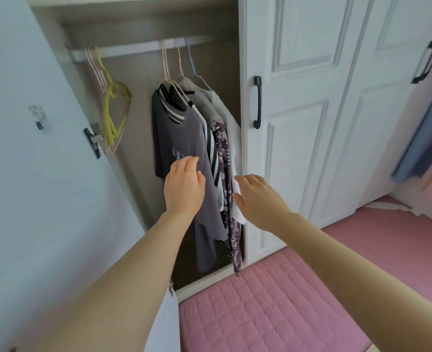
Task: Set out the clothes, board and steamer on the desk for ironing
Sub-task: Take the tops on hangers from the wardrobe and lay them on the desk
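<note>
- The grey T-shirt (182, 133), a patterned garment (222, 148) and a white garment (232, 123) are hanging from the rail (133, 48) inside the open wardrobe (138, 19).
- The left hand (183, 185) is lying against the grey T-shirt, fingers relaxed, grasping nothing.
- The right hand (254, 199), fingers loose, is touching the white garment's edge.

White horizontal hanging rail (133, 48), fixed across the top of the open wardrobe compartment. Left end: one bunch of empty hangers (109, 102), pale pink wire and yellow-green, hung together. Right half: three thin wire hangers (181, 64), two pale pink and one pale blue, set close. These carry a dark grey T-shirt with a pale chest print (182, 138), a black-and-white striped garment (212, 151), a purple patterned garment with white flecks (222, 153) and a plain white garment (231, 123), each pressed against the next. Below, right: bed surface under a pink quilted cover (260, 313).
</note>
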{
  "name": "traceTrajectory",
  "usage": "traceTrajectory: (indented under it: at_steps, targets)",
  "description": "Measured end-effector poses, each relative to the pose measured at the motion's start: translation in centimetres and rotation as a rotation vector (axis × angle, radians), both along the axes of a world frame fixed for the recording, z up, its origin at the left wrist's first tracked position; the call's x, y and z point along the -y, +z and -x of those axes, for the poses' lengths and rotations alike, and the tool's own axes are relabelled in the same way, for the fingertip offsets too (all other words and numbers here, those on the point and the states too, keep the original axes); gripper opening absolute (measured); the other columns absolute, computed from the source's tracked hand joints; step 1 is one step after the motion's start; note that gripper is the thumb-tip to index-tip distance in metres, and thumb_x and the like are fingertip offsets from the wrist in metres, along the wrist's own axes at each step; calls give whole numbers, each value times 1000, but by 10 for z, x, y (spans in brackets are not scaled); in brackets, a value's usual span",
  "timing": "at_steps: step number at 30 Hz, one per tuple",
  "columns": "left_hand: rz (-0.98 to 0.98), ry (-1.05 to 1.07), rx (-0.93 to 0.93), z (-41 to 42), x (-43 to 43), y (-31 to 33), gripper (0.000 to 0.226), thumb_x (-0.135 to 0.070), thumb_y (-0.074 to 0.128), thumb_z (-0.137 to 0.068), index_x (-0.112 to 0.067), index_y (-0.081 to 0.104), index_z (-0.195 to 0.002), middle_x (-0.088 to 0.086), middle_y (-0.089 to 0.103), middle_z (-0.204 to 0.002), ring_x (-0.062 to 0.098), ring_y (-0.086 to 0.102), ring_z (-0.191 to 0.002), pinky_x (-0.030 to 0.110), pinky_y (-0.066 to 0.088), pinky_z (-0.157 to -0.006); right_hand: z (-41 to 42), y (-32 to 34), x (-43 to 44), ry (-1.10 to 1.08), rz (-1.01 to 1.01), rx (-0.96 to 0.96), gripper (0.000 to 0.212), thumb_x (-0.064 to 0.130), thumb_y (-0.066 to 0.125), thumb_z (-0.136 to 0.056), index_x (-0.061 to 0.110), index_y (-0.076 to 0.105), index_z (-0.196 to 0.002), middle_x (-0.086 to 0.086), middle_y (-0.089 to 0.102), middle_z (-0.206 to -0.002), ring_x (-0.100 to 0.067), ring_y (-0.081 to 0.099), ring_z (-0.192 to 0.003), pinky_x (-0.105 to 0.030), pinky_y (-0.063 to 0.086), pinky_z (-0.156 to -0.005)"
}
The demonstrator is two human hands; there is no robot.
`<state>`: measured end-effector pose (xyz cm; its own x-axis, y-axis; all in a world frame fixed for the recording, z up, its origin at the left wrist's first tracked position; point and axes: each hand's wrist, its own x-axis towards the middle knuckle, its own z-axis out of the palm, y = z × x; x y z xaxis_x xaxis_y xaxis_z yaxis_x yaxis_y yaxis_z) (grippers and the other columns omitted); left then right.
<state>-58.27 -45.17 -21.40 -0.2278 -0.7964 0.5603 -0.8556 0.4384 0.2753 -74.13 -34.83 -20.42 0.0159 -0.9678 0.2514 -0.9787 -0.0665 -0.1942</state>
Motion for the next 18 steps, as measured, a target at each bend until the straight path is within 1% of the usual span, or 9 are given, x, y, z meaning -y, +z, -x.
traceTrajectory:
  at_steps: [4, 7, 9, 11, 13, 14, 16, 18]
  targets:
    - [49, -52, -38, 11, 40, 29, 39, -18, 47, -97, -12, 49, -135, 5, 52, -138, 21, 43, -130, 38, 48, -98, 7, 23, 45, 11, -57, 55, 36, 20, 34, -102, -1, 47, -128, -17, 51, -128, -34, 47, -116, -37, 37, -97]
    - [81, -108, -2, 19, 63, 48, 41, -19, 46, -97, -14, 47, -138, 3, 49, -140, 20, 41, -131, 38, 47, -99, 12, 36, 75, 7, -23, 155, 37, 23, 37, -101, 2, 46, -131, -16, 54, -123, -35, 51, -113, -38, 43, -91]
    - [104, -132, -25, 24, 77, 59, 39, -18, 48, -96, -14, 49, -136, 3, 51, -137, 20, 42, -129, 38, 48, -98, 13, 43, 96, 17, -14, 165, 37, 25, 38, -101, 4, 47, -130, -15, 53, -123, -34, 53, -112, -39, 46, -90]
    - [122, -129, -45, 27, 90, 66, 38, -17, 48, -96, -14, 51, -133, 4, 52, -135, 21, 44, -126, 38, 49, -95, 13, 49, 117, 12, 15, 175, 35, 27, 39, -100, 6, 48, -127, -13, 56, -115, -32, 57, -101, -37, 49, -81]
    - [120, -114, -9, 28, 102, 70, 37, -19, 48, -96, -16, 52, -133, 3, 50, -135, 22, 43, -125, 39, 50, -93, 12, 54, 137, 6, 54, 182, 29, 25, 40, -99, 6, 51, -119, -11, 58, -104, -26, 57, -85, -32, 48, -70]
    - [110, -103, 22, 27, 107, 70, 37, -21, 48, -96, -18, 52, -133, 2, 48, -136, 22, 42, -126, 39, 49, -93, 12, 56, 146, 7, 65, 191, 27, 24, 41, -99, 6, 51, -117, -9, 58, -102, -24, 56, -81, -30, 46, -68]
    - [79, -81, 95, 24, 116, 67, 37, -27, 47, -97, -23, 52, -134, 0, 42, -142, 23, 38, -129, 39, 46, -95, 10, 61, 162, 24, 93, 203, 28, 22, 43, -98, 6, 53, -118, -10, 59, -105, -23, 57, -86, -31, 49, -71]
    - [70, -70, 159, 21, 123, 63, 38, -31, 45, -98, -26, 50, -135, 0, 37, -147, 24, 36, -131, 40, 45, -97, 8, 65, 175, 34, 119, 226, 28, 21, 43, -98, 7, 56, -118, -11, 61, -111, -25, 59, -94, -36, 53, -82]
